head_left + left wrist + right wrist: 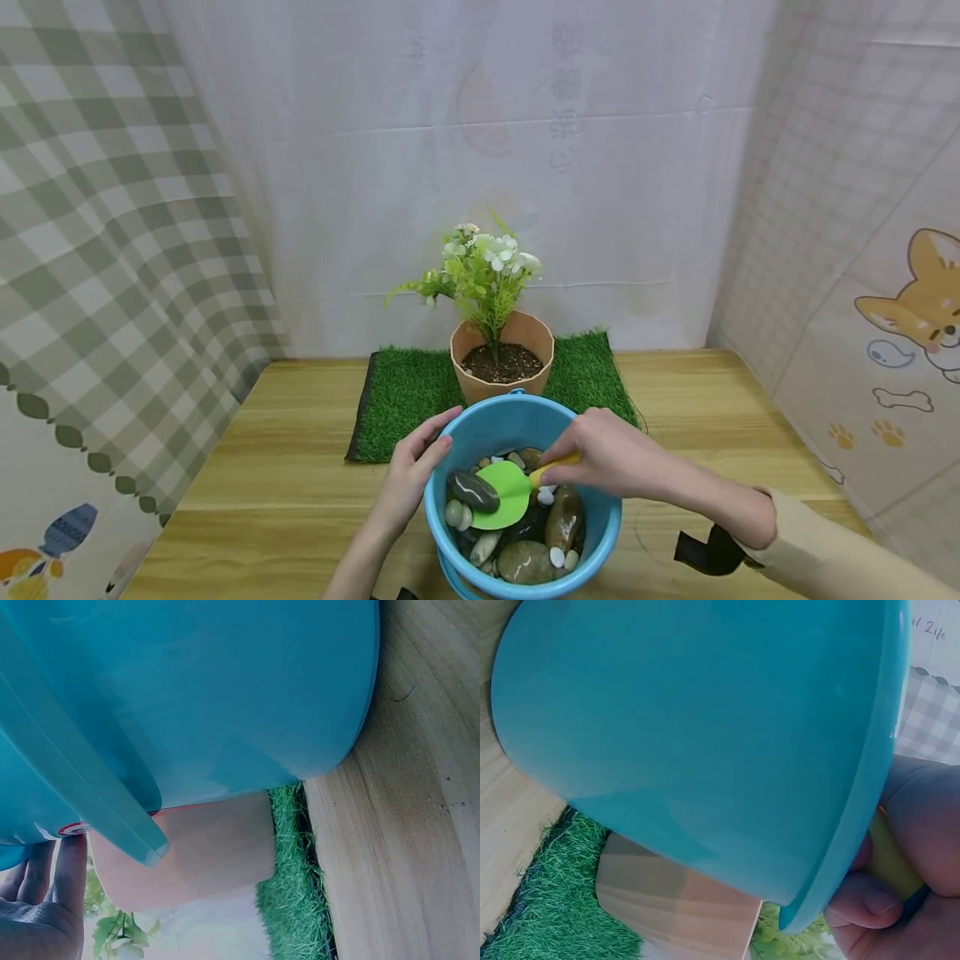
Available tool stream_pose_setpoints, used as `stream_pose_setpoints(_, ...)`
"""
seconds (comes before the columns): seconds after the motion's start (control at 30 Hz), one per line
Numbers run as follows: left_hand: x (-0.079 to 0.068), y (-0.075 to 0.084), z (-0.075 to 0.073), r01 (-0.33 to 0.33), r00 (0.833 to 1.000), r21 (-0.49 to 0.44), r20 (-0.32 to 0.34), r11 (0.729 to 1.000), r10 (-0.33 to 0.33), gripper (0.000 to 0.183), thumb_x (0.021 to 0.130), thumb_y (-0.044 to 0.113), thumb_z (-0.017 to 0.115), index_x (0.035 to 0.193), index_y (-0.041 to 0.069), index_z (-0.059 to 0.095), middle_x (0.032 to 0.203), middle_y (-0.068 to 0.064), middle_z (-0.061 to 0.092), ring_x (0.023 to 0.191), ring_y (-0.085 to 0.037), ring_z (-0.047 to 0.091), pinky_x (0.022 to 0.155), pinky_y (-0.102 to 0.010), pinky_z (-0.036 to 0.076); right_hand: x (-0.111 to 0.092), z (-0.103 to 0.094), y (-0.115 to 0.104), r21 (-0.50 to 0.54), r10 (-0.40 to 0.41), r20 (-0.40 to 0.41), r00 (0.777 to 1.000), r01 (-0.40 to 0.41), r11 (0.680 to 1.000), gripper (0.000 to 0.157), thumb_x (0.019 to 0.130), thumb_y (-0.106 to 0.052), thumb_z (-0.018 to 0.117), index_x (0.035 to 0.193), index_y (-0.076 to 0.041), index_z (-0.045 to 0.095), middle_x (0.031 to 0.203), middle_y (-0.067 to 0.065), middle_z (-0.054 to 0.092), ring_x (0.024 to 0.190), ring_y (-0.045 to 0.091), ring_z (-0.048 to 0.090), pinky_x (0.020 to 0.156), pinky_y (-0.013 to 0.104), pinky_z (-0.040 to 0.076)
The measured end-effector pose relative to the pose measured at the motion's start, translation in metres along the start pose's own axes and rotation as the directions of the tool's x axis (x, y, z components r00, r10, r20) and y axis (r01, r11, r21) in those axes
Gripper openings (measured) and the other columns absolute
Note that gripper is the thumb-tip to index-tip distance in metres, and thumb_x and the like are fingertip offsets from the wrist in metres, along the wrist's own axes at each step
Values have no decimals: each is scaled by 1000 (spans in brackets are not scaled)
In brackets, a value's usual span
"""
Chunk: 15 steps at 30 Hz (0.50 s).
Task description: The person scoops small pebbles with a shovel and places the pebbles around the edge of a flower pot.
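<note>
**Right hand on the shovel, left hand at the bucket rim**

Most of the yellow handle (pixel 546 472) is lost to me inside the right hand (pixel 611 450); the right wrist view gives only a sliver of it, at lower right. Neither wrist view shows me the shovel's green blade (pixel 504 493) or the stones (pixel 527 562), because the wall of the blue bucket (pixel 517 423) covers them. At the lower edge of the head view I lose part of the bucket's carrying handle, and the left hand (pixel 414 467) is cut off at lower left of its own wrist view.

In the head view, the blade lies inside the bucket at lower centre, over the stones and between the two hands. I see the right hand curled firmly round the shovel's handle. The left has its fingers fairly straight against the rim's left side. Behind the bucket, a flowerpot (pixel 480 388) on a green mat (pixel 412 400) is partly hidden.
</note>
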<state>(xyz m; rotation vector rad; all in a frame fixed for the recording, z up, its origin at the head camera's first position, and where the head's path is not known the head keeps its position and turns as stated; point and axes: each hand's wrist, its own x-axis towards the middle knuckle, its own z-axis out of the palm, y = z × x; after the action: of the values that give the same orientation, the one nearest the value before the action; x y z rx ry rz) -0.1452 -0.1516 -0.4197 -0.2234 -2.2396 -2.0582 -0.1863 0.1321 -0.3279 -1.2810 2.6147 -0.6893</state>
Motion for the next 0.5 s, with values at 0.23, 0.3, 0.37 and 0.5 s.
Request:
stream_pose_setpoints(0.23, 0, 0, 0, -11, 1000, 2, 9, 1000, 11, 44, 109, 17, 53, 151, 3, 55, 147, -24, 62, 118, 3, 66, 99, -18, 55, -8, -4, 5, 28, 7, -48, 999, -6, 1000, 18, 94, -31, 79, 103, -18, 86, 91, -6, 84, 67, -12, 57, 54, 14, 44)
stream_pose_setpoints(0.3, -1, 0, 0, -10, 1000, 5, 5, 1000, 10, 44, 109, 17, 53, 151, 3, 55, 147, -24, 63, 118, 3, 66, 99, -18, 55, -10, -5, 6, 32, 4, -57, 998, -2, 999, 18, 94, -32, 79, 103, -19, 86, 92, -6, 84, 68, -12, 56, 54, 14, 43)
stream_pose_setpoints(0.37, 0, 0, 0, -7, 1000, 3, 3, 1000, 7, 44, 109, 17, 53, 151, 3, 55, 147, -24, 62, 118, 4, 66, 98, -18, 55, -12, -6, 7, 35, -1, -64, 998, 3, 999, 18, 94, -33, 79, 103, -19, 86, 93, -6, 84, 69, -12, 57, 54, 14, 44)
stream_pose_setpoints(0.5, -1, 1, 0, -2, 1000, -2, 5, 1000, 2, 44, 109, 17, 53, 151, 2, 54, 148, -24, 62, 118, 4, 66, 98, -17, 55, -14, -9, 8, 42, 3, -64, 998, -1, 999, 19, 94, -34, 79, 104, -20, 86, 95, -5, 84, 70, -11, 59, 55, 14, 46)
